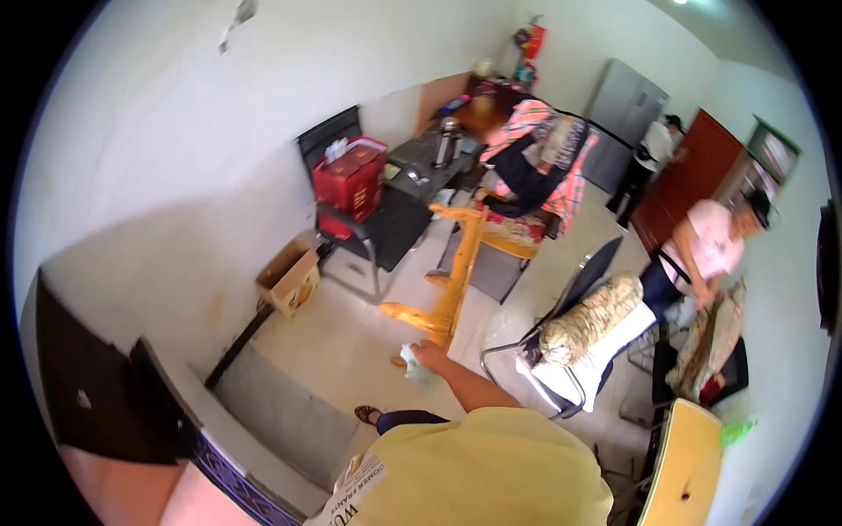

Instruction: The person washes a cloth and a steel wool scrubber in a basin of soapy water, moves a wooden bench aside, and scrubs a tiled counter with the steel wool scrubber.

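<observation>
Near the middle of the head view, my right hand (427, 355) is closed around a pale, crumpled cloth (419, 368). It is beside the lower end of an orange-yellow wooden frame (462, 285), which has side pieces sticking out to the left. Whether the hand also touches the wood is unclear. My left hand is not in view.
A black chair (399, 230) holds a red box (351, 180); a cardboard box (289, 279) stands left. A rolled patterned bundle (592, 320) rests on another chair. A person in pink (706, 241) bends at right; another person (653, 149) stands behind. A yellow board (688, 465) is lower right.
</observation>
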Tool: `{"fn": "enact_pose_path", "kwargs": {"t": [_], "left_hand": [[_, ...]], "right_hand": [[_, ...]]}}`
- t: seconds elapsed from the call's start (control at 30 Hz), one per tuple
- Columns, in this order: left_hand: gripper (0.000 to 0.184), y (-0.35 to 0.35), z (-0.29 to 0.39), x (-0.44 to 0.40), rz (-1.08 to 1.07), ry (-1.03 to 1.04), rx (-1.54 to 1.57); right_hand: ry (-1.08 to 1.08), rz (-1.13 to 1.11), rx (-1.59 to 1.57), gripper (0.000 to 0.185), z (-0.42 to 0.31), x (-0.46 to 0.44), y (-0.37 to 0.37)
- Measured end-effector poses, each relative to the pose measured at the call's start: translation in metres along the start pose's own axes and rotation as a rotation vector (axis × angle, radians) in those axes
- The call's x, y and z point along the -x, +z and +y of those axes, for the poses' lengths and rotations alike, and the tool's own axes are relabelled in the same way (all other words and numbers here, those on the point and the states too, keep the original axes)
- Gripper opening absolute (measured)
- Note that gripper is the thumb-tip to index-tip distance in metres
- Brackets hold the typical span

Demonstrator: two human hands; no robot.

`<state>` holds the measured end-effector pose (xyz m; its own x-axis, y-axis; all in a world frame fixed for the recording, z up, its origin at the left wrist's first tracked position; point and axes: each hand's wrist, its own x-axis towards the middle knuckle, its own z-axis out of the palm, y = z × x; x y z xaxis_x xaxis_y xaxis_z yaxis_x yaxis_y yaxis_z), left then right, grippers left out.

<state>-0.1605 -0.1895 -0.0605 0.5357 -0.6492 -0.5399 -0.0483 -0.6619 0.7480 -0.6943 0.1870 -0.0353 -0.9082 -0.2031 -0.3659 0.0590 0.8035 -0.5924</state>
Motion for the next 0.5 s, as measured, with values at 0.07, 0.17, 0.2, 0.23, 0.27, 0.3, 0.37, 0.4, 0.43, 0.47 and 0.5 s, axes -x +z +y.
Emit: {"fn": "enact_pose_path", "kwargs": {"t": [0.07, 0.17, 0.2, 0.23, 0.27, 0.3, 0.37, 0.4, 0.43, 0.47, 0.5], "left_hand": [[0.049, -0.029, -0.015, -0.025, 0.066, -0.098, 0.114], [0.049, -0.093, -0.041, -0.051, 0.207, -0.232, 0.313], [0.049, -0.116, -0.050, -0.055, 0.259, -0.269, 0.386], [0.049, -0.133, -0.058, -0.057, 0.311, -0.307, 0.458], [0.049, -0.151, -0.069, -0.056, 0.364, -0.347, 0.529], [0.049, -0.166, -0.077, -0.055, 0.415, -0.376, 0.597], [0.049, -0.193, -0.091, -0.053, 0.512, -0.427, 0.707], [0.049, -0.206, -0.095, -0.049, 0.559, -0.447, 0.757], [0.049, -0.221, -0.100, -0.044, 0.612, -0.471, 0.812], [0.048, -0.232, -0.104, -0.038, 0.665, -0.492, 0.865], [0.048, -0.242, -0.106, -0.034, 0.716, -0.505, 0.913]], "right_hand": [[-0.074, 0.006, 0.058, 0.061, -0.002, -0.015, 0.007], [-0.325, -0.058, 0.265, 0.052, 0.024, -0.068, 0.032], [-0.231, -0.189, 0.199, 0.054, -0.026, -0.040, 0.003], [-0.159, -0.066, 0.008, 0.055, -0.020, -0.060, 0.017], [-0.092, -0.085, 0.021, 0.053, -0.052, -0.051, 0.004], [-0.115, -0.089, 0.001, 0.052, -0.064, -0.055, 0.006], [-0.137, -0.125, -0.017, 0.052, -0.084, -0.069, 0.014], [-0.148, -0.167, -0.132, 0.049, -0.094, -0.075, 0.018], [-0.157, -0.211, -0.246, 0.046, -0.102, -0.085, 0.024], [-0.159, -0.247, -0.238, 0.046, -0.104, -0.103, 0.037], [-0.182, -0.272, -0.295, 0.046, -0.100, -0.120, 0.052]]}}
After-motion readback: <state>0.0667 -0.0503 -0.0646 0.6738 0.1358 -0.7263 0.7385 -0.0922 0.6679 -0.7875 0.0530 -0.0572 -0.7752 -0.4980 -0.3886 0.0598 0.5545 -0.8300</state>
